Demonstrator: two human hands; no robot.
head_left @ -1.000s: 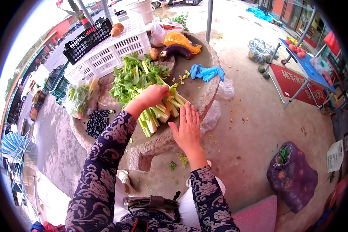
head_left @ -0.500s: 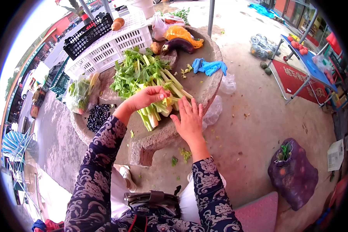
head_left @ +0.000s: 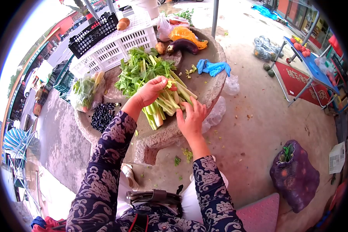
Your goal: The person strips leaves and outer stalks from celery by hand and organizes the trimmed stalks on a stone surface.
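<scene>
A heap of leafy green celery lies on the round stone table, its pale stalks pointing toward me. My left hand is over the heap, with thumb and fingers pinched on a small yellow-green celery leaf. At the stalk ends on the right, my right hand rests with its fingers slightly bent and the thumb apart; the fingertips touch the stalks. Beyond it lie blue gloves. An eggplant sits behind the celery, beside a potato.
The stone table has a raised rim. A white crate carries a black basket. Bagged vegetables and dark speckled beans lie left. A purple net sack and blue folding table stand right.
My left hand has risen slightly off the stalks, a leaf now at its fingertips. My right hand's fingers have bent from flat onto the stalk ends. The view has shifted slightly.
</scene>
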